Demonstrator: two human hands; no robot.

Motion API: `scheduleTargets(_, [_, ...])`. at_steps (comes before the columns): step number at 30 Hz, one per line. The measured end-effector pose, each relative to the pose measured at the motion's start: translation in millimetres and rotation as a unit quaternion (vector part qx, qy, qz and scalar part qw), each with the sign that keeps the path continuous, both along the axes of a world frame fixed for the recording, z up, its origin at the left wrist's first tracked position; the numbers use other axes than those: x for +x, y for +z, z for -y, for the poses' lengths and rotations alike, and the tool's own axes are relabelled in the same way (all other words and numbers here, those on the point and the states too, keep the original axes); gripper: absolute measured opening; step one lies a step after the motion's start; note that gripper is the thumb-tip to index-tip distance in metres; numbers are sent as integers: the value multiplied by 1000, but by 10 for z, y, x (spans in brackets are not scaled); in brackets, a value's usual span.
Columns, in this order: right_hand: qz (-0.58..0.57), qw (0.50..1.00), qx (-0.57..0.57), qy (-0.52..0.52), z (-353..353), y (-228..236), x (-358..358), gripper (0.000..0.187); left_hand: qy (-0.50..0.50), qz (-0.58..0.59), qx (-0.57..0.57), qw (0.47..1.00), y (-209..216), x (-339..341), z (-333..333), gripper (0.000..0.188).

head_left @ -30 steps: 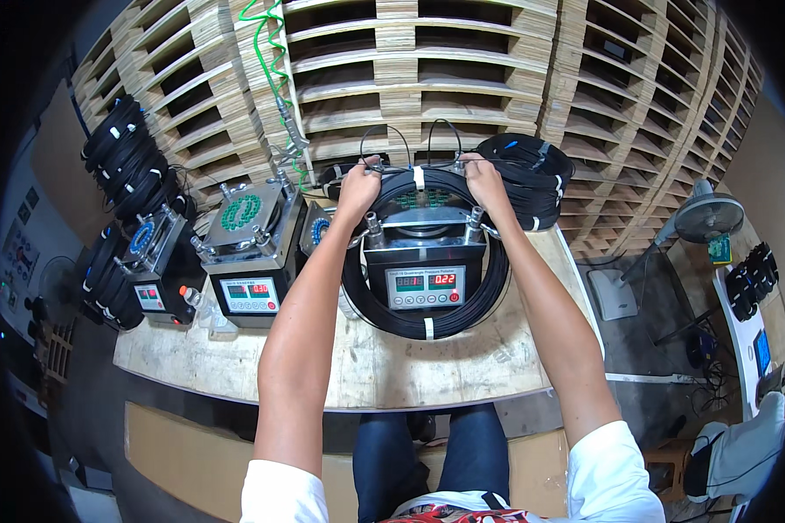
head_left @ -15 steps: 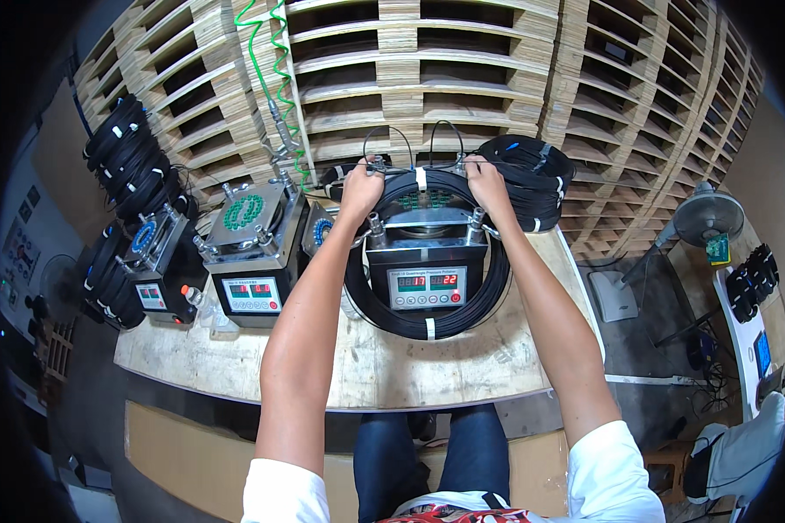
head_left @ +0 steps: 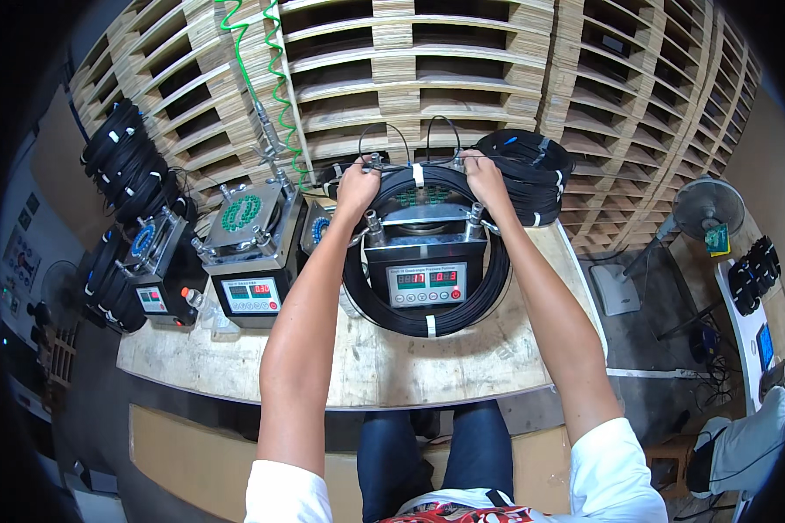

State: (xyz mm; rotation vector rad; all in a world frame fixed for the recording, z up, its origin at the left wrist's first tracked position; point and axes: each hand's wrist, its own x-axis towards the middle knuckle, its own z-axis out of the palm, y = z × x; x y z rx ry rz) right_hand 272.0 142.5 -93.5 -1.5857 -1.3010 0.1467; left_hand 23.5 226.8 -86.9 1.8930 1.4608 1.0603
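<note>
At the rear posts (head_left: 376,161) of the machine (head_left: 426,254), beside black cable (head_left: 464,321), we have left hand (head_left: 358,186) and right hand (head_left: 486,180); their grip we cannot tell.

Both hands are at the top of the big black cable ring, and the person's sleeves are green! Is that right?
Not quite: the sleeves are white, as the head view shows. The left hand and right hand are at the top of the black cable ring.

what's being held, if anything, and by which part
Cannot be told: left hand and right hand are at small silver cylindrical metal posts, grip partly hidden.
</note>
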Motion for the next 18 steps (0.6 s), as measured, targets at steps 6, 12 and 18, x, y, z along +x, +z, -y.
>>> scheduleTargets(6, [-42, 999, -13, 24, 149, 139, -142, 32, -43, 47, 40, 997, -17, -67, 15, 53])
scheduleTargets(12, [-54, 996, 22, 62, 160, 101, -89, 30, -17, 41, 32, 999, 44, -10, 88, 45])
scheduleTargets(18, [-18, 1000, -1, 15, 48, -3, -53, 33, 24, 3, 21, 999, 27, -17, 110, 41])
